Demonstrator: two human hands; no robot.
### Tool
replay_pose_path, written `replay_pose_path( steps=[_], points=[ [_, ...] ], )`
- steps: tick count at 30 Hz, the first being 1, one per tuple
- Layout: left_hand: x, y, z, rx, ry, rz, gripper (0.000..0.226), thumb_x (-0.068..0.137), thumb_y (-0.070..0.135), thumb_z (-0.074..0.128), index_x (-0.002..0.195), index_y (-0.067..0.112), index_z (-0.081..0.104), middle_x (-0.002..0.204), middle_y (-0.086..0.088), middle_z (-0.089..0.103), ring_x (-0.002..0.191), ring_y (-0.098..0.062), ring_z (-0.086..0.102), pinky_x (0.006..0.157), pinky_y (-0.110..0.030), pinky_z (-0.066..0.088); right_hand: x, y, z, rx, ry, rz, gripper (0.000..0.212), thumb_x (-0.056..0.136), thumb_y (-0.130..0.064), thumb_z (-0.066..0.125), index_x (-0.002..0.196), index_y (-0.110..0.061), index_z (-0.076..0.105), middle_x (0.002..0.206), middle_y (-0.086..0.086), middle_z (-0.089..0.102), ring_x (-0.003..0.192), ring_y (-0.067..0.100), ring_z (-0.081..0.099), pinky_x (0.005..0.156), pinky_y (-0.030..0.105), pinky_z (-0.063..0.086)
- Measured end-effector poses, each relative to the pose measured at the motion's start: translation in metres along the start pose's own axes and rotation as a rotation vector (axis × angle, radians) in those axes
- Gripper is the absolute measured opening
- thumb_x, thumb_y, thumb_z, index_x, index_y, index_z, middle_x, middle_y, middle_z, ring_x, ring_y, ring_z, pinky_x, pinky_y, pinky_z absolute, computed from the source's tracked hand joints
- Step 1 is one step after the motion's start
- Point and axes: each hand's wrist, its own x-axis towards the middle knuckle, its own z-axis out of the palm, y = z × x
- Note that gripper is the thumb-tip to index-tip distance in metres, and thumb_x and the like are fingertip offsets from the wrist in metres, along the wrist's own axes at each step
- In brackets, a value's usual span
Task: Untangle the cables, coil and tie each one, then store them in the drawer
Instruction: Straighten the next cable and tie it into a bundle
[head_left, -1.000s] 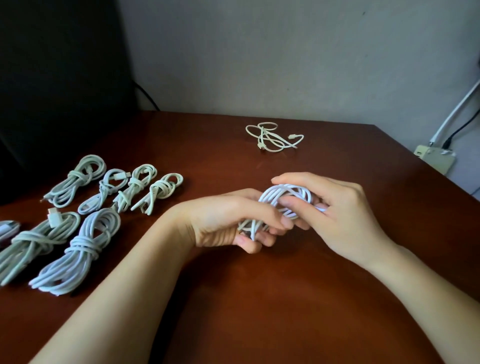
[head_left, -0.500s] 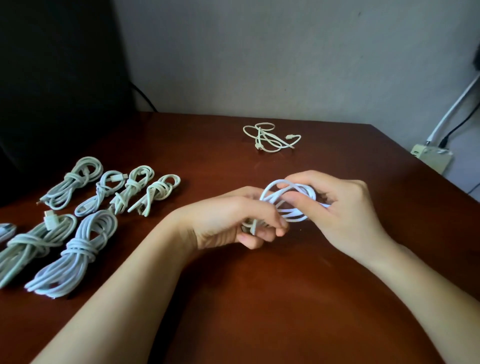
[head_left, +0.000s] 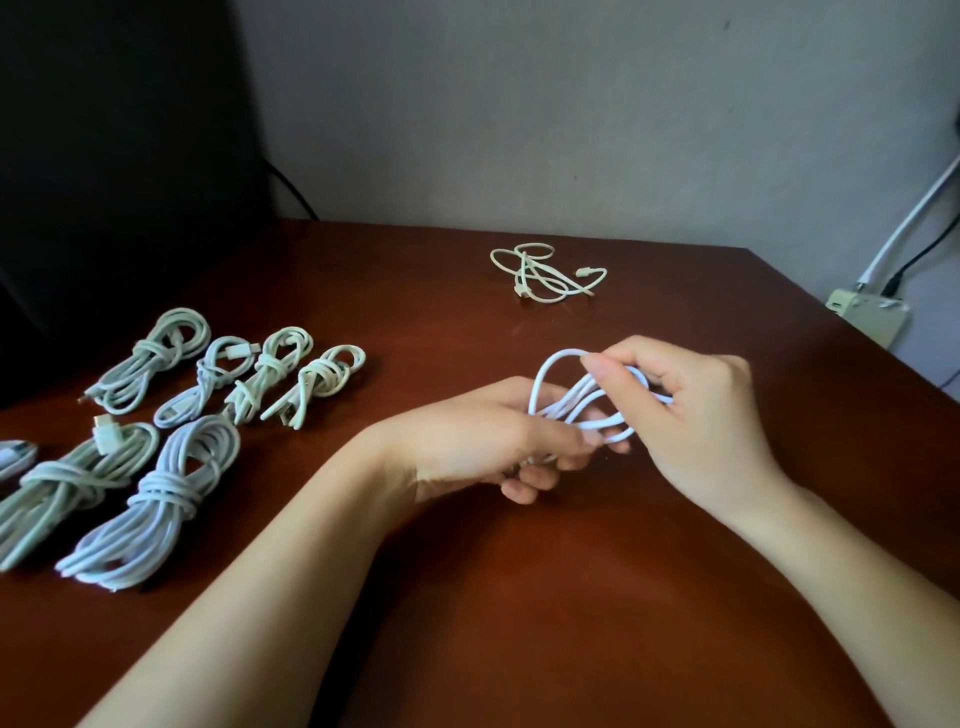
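One brown table (head_left: 519, 639) fills most of the view, with a grey wall (head_left: 519, 104) behind it and a dark shape (head_left: 104, 156) at the far left. Both forearms reach over the table to its middle. The left hand (head_left: 478, 436) is curled around the lower part of a white cable (head_left: 540, 382), with the thumb on the strands and the fingers closed under them. The right hand (head_left: 701, 415) is just beside it and pinches the upper loops of the same cable between thumb and bent fingers. The cable is held above the table, between the two hands, in several loose loops. Six tied bundles (head_left: 161, 504) lie in two rows on the left side of the table, four in the far row and two bigger ones nearer. A loose cable (head_left: 545, 278) lies untied near the far edge, well apart from the hands. A power strip (head_left: 867, 317) sits beyond the table's right edge.
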Motion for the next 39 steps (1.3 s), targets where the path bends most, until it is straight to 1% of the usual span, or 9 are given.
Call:
replay_pose_path(
  steps=[2, 6, 13, 19, 23, 26, 30, 35, 39],
  points=[
    [0.000, -0.001, -0.001, -0.024, 0.012, -0.029, 0.021, 0.100, 0.015, 0.045, 0.096, 0.012, 0.065, 0.065, 0.002, 0.033, 0.050, -0.007, 0.025, 0.044, -0.016, 0.020, -0.001, 0.003, 0.001, -0.053, 0.019, -0.041, 0.025, 0.092, -0.024, 0.056, 0.073, -0.011, 0.068, 0.050, -0.014, 0.043, 0.051, -0.005, 0.046, 0.052, 0.004, 0.031],
    [-0.001, 0.000, -0.005, 0.005, 0.054, -0.076, 0.024, 0.098, 0.027, 0.047, 0.095, 0.012, 0.066, 0.063, 0.003, 0.025, 0.048, -0.007, 0.019, 0.042, -0.017, 0.016, 0.002, 0.011, -0.006, -0.333, 0.133, -0.141, 0.030, 0.094, -0.030, 0.056, 0.075, -0.014, 0.072, 0.050, -0.004, 0.042, 0.047, 0.012, 0.042, 0.044, 0.029, 0.040],
    [-0.004, 0.006, -0.001, 0.201, -0.026, -0.118, 0.044, 0.076, 0.056, 0.050, 0.090, 0.017, 0.065, 0.058, 0.008, 0.029, 0.047, -0.007, 0.022, 0.041, -0.015, 0.022, 0.005, 0.017, -0.014, -0.404, 0.190, -0.256, 0.031, 0.096, -0.027, 0.059, 0.074, -0.009, 0.073, 0.049, 0.003, 0.050, 0.046, 0.022, 0.049, 0.042, 0.033, 0.042],
    [-0.003, 0.009, 0.002, 0.136, -0.054, -0.056, 0.049, 0.079, 0.058, 0.041, 0.089, 0.017, 0.066, 0.062, 0.004, 0.022, 0.047, -0.007, 0.017, 0.043, -0.019, 0.014, 0.005, 0.023, -0.013, -0.375, 0.099, -0.125, 0.032, 0.093, -0.034, 0.056, 0.075, -0.014, 0.072, 0.047, -0.003, 0.042, 0.047, 0.016, 0.040, 0.044, 0.031, 0.039],
    [-0.002, 0.010, -0.002, -0.036, 0.048, -0.040, 0.058, 0.088, 0.059, 0.031, 0.083, 0.014, 0.068, 0.055, 0.006, 0.024, 0.044, -0.006, 0.015, 0.043, -0.021, 0.010, 0.002, 0.021, -0.009, -0.244, -0.051, -0.042, 0.029, 0.088, -0.037, 0.049, 0.072, -0.021, 0.067, 0.045, -0.011, 0.029, 0.058, 0.013, 0.036, 0.047, 0.020, 0.030],
    [0.001, 0.008, -0.006, -0.183, 0.145, -0.040, 0.056, 0.099, 0.046, 0.026, 0.082, 0.010, 0.066, 0.052, 0.006, 0.025, 0.040, -0.005, 0.015, 0.040, -0.019, 0.009, 0.001, 0.013, -0.004, -0.175, -0.113, -0.035, 0.024, 0.089, -0.033, 0.048, 0.065, -0.036, 0.044, 0.046, -0.010, 0.029, 0.053, 0.011, 0.037, 0.047, 0.020, 0.027],
    [0.002, 0.006, -0.012, -0.301, 0.294, -0.027, 0.059, 0.100, 0.047, 0.025, 0.074, 0.008, 0.060, 0.051, 0.004, 0.026, 0.037, -0.005, 0.016, 0.037, -0.015, 0.011, -0.003, 0.010, -0.001, -0.090, -0.233, -0.035, 0.027, 0.093, -0.035, 0.047, 0.085, -0.021, 0.069, 0.061, -0.012, 0.056, 0.059, 0.006, 0.054, 0.051, 0.014, 0.036],
    [0.009, -0.001, -0.017, -0.208, 0.539, -0.014, 0.069, 0.102, 0.049, 0.021, 0.065, 0.004, 0.060, 0.048, 0.003, 0.028, 0.033, -0.005, 0.019, 0.036, -0.012, 0.016, -0.006, 0.006, 0.004, -0.063, -0.278, -0.072, 0.027, 0.091, -0.031, 0.049, 0.094, -0.016, 0.071, 0.063, -0.008, 0.058, 0.056, -0.005, 0.047, 0.050, 0.006, 0.030],
    [0.014, -0.007, -0.020, -0.101, 0.724, -0.034, 0.047, 0.102, 0.030, 0.027, 0.066, 0.009, 0.049, 0.046, 0.000, 0.037, 0.031, -0.008, 0.026, 0.036, -0.013, 0.021, -0.007, 0.005, 0.006, -0.053, -0.301, -0.097, 0.027, 0.092, -0.030, 0.050, 0.097, -0.015, 0.072, 0.065, -0.014, 0.057, 0.058, -0.005, 0.048, 0.053, 0.008, 0.036]
  ],
)
